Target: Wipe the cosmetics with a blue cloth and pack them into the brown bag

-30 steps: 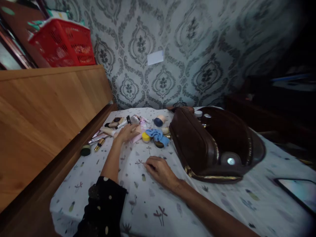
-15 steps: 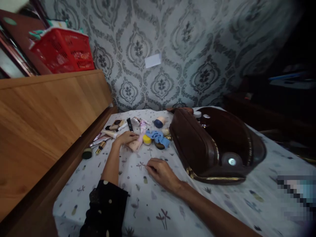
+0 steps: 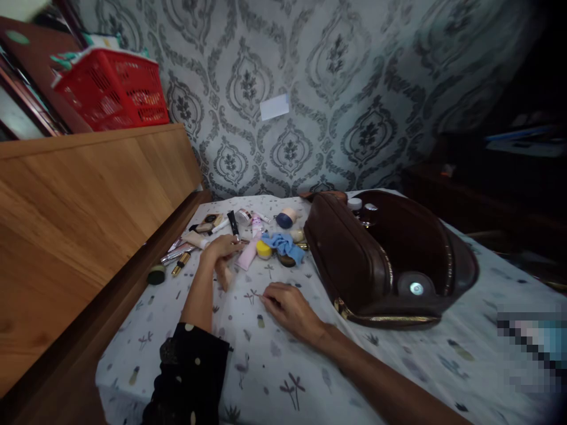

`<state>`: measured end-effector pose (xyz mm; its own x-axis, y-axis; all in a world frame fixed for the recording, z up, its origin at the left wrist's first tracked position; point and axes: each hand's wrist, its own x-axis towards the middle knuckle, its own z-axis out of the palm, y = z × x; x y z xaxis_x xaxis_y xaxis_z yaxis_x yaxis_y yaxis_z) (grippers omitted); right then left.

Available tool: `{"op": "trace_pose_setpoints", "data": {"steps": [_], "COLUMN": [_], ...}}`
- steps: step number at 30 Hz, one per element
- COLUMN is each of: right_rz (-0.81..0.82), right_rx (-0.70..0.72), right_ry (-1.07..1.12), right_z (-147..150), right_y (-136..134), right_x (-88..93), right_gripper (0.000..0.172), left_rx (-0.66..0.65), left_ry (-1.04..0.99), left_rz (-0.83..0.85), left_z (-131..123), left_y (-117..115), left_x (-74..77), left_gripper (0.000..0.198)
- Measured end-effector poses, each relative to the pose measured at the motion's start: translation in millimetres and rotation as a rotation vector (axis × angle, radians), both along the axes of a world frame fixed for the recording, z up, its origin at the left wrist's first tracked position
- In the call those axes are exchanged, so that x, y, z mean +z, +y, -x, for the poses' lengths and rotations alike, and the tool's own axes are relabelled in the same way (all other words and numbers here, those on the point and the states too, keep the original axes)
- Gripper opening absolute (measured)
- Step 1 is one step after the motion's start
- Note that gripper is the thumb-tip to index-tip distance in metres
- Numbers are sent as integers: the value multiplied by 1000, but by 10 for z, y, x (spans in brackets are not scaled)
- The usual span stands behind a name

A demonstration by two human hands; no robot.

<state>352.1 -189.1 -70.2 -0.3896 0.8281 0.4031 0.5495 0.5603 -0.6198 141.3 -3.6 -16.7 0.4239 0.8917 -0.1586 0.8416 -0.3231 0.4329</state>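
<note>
My left hand (image 3: 221, 248) is closed round a beige tube (image 3: 224, 274) and holds it just above the patterned sheet (image 3: 274, 366), beside a pile of cosmetics (image 3: 248, 233). In the pile lie a pink tube (image 3: 248, 255), a yellow cap (image 3: 263, 249) and a blue cloth (image 3: 283, 245). My right hand (image 3: 287, 307) rests on the sheet with curled fingers that pinch a small dark item I cannot make out. An open brown bag (image 3: 390, 260) lies to the right of both hands.
A wooden headboard (image 3: 80, 200) runs along the left, with a red basket (image 3: 113, 88) above it. Small tubes and a dark round lid (image 3: 156, 274) lie near the headboard's edge. A patterned wall (image 3: 310, 88) stands behind. A pixelated patch (image 3: 531, 348) sits at the right edge.
My left hand has drawn back from the pile toward me, bringing the beige tube with it. My right hand has stayed where it was.
</note>
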Motion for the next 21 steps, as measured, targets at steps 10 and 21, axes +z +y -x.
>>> {"op": "trace_pose_setpoints", "data": {"steps": [10,21], "right_rz": [-3,-6], "right_rx": [-3,15], "right_ry": [-19,-31], "right_z": [-6,-14], "right_y": [9,14], "right_x": [7,-3], "right_gripper": [27,31], "left_rx": [-71,40], "left_ry": [-136,-233], "left_rz": [-43,67], "left_z": [-338,-465], "left_y": [-83,-146], "left_x": [-80,-205], "left_gripper": [43,32]}}
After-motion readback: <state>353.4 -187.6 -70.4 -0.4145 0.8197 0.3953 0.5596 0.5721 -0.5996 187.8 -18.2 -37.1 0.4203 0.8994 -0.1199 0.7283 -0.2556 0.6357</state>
